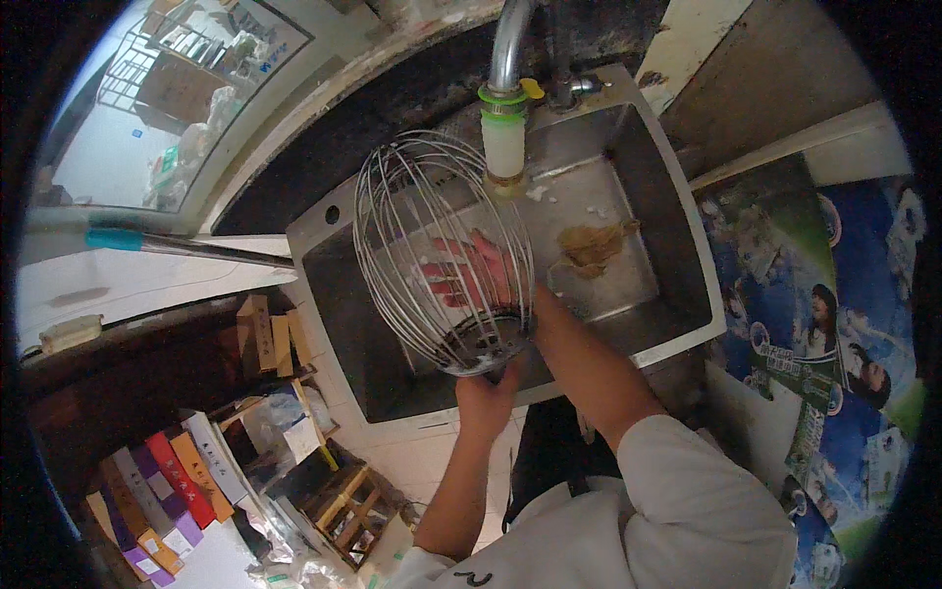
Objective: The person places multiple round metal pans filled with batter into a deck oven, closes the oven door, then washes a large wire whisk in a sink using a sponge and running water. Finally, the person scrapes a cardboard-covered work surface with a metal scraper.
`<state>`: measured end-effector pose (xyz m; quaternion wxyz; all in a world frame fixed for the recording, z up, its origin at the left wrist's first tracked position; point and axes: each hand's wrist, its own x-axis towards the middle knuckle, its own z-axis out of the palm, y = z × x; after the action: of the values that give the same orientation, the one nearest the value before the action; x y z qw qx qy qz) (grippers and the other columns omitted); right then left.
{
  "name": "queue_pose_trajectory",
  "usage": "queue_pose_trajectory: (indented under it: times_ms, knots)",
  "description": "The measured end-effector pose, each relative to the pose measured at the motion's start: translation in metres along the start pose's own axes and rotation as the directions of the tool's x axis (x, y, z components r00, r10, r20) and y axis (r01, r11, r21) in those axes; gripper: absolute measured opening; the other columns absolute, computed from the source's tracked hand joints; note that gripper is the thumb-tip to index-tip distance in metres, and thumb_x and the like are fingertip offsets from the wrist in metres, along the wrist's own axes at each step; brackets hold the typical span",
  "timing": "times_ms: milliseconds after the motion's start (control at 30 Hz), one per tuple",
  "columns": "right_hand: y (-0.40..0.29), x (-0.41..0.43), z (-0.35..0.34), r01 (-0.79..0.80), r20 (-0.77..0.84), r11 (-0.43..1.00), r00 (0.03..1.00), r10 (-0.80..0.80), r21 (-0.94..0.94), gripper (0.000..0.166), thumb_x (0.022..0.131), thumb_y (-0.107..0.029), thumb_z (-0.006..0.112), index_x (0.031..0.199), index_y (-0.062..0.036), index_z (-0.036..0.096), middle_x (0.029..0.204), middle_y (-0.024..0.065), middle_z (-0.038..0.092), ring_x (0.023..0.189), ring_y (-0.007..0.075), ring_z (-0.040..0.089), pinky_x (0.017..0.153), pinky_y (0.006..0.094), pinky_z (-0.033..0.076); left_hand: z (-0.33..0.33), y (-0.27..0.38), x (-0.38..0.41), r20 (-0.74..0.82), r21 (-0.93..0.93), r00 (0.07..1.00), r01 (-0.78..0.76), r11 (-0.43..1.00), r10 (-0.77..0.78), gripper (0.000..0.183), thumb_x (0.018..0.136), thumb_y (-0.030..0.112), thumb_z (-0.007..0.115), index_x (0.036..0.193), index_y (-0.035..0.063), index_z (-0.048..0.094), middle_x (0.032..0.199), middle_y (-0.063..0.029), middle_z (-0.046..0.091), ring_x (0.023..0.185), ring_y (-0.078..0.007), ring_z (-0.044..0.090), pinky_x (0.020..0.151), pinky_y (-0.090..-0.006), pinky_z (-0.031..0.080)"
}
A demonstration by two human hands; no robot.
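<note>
A large balloon-shaped wire whisk [441,250] is held over a stainless steel sink [515,390], its hub towards me. My left hand [486,394] grips the hub from below, with part of the fingers hidden behind it. Behind the wires, as seen from here, is my right hand [475,272], its fingers spread; whether it touches the wires cannot be told. A metal faucet [508,51] with a white nozzle [504,143] on green-edged clamps points down just right of the whisk. In the basin lies a crumpled brownish cloth or scrap [592,247], with small white bits near it.
Left of the sink a pole with a teal end [114,238] rests on a white ledge. Coloured boxes [180,478] and a wooden crate [353,512] stand at the lower left. Printed posters [817,331] cover a surface at the right. A window [176,110] is at the upper left.
</note>
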<state>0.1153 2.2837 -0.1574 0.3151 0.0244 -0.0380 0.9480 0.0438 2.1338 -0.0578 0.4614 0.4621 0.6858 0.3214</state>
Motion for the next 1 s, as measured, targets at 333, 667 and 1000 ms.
queue_pose_trajectory:
  times_ms: [333, 667, 1000]
  knots:
    - [-0.026, 0.013, -0.006, -0.133, -0.176, 0.991, 0.976, 0.127, -0.024, 0.077, 0.077, -0.066, 0.037, 0.128, -0.0085, 0.034, 0.120, 0.0194, 0.047, 0.106, 0.0338, 0.049, 0.087, 0.0478, 0.040, 0.033, -0.018, 0.044, 0.273, -0.675, 0.951, 0.298, 0.675, -0.147, 0.024, 0.077, 0.019, 0.061, 0.090, 0.0032, 0.049, 0.074, -0.0086, 0.055, 0.067, -0.0215, 0.057, 0.056, -0.0325, 0.047]
    - [-0.044, -0.006, -0.011, -0.009, -0.283, 0.999, 0.959, -0.003, -0.038, 0.078, 0.076, -0.068, 0.036, 0.125, -0.0072, 0.039, 0.117, 0.0190, 0.049, 0.101, 0.0331, 0.052, 0.083, 0.0478, 0.044, 0.038, 0.000, 0.063, -0.024, -0.380, 0.981, 0.171, 0.909, -0.194, 0.015, 0.079, 0.007, 0.053, 0.092, -0.0003, 0.051, 0.075, -0.0084, 0.058, 0.061, -0.0171, 0.056, 0.055, -0.0292, 0.044]
    - [-0.043, -0.006, -0.015, 0.112, -0.164, 0.993, 0.981, -0.103, 0.048, 0.063, 0.084, -0.056, 0.030, 0.126, -0.0090, 0.037, 0.119, 0.0220, 0.046, 0.102, 0.0343, 0.051, 0.082, 0.0461, 0.044, 0.016, -0.032, 0.052, -0.016, -0.048, 1.000, 0.018, 0.999, -0.018, 0.027, 0.078, 0.019, 0.059, 0.093, -0.0014, 0.052, 0.080, -0.0114, 0.061, 0.069, -0.0266, 0.059, 0.065, -0.0353, 0.046]
